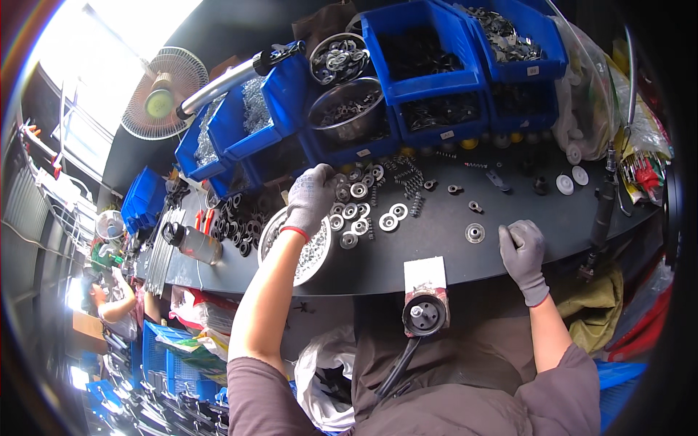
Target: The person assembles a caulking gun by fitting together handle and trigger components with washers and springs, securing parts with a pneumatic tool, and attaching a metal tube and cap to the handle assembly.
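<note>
Left hand (311, 195) curls beside silvery, ring-shaped discs (349, 240), its hold too hidden to tell.

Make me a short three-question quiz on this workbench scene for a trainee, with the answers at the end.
1. Which lies nearest the right hand?
A) the bottle
B) the round metal disc
C) the fan

2. True or false: the left hand is nearer than the right hand to the picture's lowest bowl.

3. Fill in the blank: the open bins at the top of the picture are coloured ____.

Key: 1. B; 2. True; 3. blue
</note>
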Motion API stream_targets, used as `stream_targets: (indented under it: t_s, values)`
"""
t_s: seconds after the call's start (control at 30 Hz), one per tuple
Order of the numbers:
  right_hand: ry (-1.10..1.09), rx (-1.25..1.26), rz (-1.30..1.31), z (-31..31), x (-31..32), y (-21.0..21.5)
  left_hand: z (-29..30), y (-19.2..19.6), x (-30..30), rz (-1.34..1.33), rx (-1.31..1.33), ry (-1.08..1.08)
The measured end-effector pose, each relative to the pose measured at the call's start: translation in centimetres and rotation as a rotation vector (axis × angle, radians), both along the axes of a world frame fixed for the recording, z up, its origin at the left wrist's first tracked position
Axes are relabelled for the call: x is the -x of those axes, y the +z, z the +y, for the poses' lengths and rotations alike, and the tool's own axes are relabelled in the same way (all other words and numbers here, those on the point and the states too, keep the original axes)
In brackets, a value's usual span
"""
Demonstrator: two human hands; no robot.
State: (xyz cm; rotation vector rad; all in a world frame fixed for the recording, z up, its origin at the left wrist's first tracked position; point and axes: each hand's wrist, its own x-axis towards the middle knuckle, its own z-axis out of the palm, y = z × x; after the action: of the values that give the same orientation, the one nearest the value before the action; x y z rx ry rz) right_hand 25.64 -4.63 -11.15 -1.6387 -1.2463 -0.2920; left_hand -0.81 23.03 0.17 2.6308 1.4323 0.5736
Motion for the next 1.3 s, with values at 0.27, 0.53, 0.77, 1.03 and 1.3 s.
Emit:
stream_targets:
  t_s: [0.27,0.53,0.77,1.03,1.3]
  values:
    - [-0.015,0.010,-0.022,-0.2,0.1,-0.3,-0.4,0.1,2.1,-0.233,0.253,0.027]
    - [-0.054,0.022,-0.106,0.3,0.2,-0.4,-9.1,4.7,1.7,-0.726,0.639,-0.244]
    - [-0.048,0.041,-0.075,0.2,-0.1,-0.8,-18.5,8.9,1.4,-0.460,1.115,-0.332]
    - [-0.112,0.019,-0.168,-0.2,0.0,-0.3,-19.3,6.1,1.3,-0.387,1.117,-0.328]
    - [-0.099,-0.053,0.119,-0.3,-1.7,-0.3,-19.3,6.4,0.7,-0.350,1.079,-0.307]
